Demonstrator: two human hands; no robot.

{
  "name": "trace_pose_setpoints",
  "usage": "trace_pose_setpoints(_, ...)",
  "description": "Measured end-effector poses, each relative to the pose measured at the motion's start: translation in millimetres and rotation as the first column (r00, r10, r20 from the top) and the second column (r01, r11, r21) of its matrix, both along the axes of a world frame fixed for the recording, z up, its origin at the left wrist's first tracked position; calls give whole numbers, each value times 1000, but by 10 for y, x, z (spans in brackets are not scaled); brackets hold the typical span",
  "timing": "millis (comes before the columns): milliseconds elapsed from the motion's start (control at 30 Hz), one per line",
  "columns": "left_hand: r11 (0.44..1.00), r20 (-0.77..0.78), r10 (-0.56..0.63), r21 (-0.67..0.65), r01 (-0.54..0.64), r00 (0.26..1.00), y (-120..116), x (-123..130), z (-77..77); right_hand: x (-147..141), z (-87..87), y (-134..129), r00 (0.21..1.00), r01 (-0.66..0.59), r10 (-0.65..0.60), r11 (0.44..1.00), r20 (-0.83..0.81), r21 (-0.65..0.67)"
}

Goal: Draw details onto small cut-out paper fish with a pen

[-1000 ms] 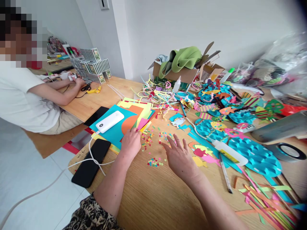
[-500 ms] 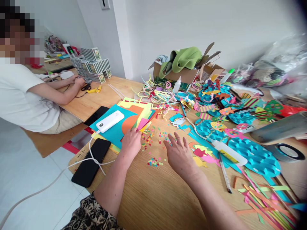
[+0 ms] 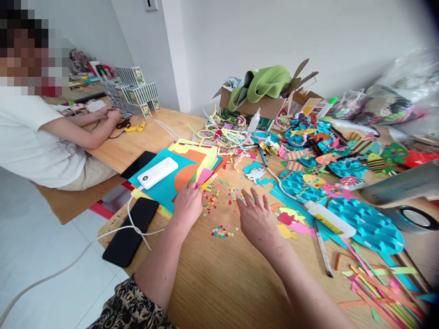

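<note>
My left hand [image 3: 188,208] is closed at the right edge of a stack of coloured paper [image 3: 158,188]. A pink paper piece [image 3: 205,176] shows just beyond its knuckles; what the curled fingers hold, if anything, is hidden. My right hand [image 3: 258,221] is open, palm down, its fingers spread low over the wooden table. Tiny paper shapes [image 3: 211,201] lie scattered between the hands, with a cluster of small coloured dots [image 3: 222,231] nearer me. Just right of my right hand are paper fish cut-outs [image 3: 288,220]. A white power bank [image 3: 157,172] rests on the paper stack.
A black phone [image 3: 131,232] and white cable lie at the left edge. To the right are a glue bottle [image 3: 329,220], a pen [image 3: 323,249], paper strips [image 3: 384,288] and blue bumpy ovals [image 3: 365,224]. A full cardboard box [image 3: 230,101] stands behind. Another person [image 3: 44,137] works at left.
</note>
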State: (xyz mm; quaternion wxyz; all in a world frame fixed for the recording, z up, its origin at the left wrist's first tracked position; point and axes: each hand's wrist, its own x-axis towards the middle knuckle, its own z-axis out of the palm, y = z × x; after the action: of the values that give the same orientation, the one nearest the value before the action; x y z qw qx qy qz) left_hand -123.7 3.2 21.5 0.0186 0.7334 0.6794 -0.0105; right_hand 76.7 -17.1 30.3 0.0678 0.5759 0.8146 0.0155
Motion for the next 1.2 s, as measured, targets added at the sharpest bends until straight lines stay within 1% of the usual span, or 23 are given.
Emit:
trace_pose_setpoints(67, 1000, 0, 1, 4, -1, 1000, -1, -3, -8, -20, 7, -27, 999, -18, 18, 1000, -28, -4)
trace_pose_setpoints(233, 1000, -6, -3, 16, 3, 1000, -6, 1, -11, -142, -28, -77, 984, -141, 135, 989, -118, -44)
trace_pose_setpoints(367, 1000, -7, -11, 23, 11, 1000, -8, 4, -6, -239, -75, -59, 974, -171, 163, 984, -157, -42)
trace_pose_setpoints(500, 1000, -9, -5, 21, 6, 1000, -11, 9, 6, -240, -92, -20, 973, -179, 168, 982, -155, -55)
trace_pose_setpoints(667, 1000, -3, 2, 4, -2, 1000, -8, 19, 14, -188, -64, -27, 983, -130, 124, 991, -135, -42)
trace_pose_setpoints(833, 1000, -1, 9, -5, -9, 1000, -8, 22, 18, -247, -64, -70, 968, -203, 193, 978, -162, -49)
trace_pose_setpoints(900, 1000, -1, 11, -7, -11, 1000, -8, 21, 20, -246, -69, -78, 967, -211, 197, 975, -160, -69)
trace_pose_setpoints(1200, 1000, 5, 7, -24, -7, 1000, -2, 17, 18, -9, 8, -37, 984, -136, 129, 990, -121, -47)
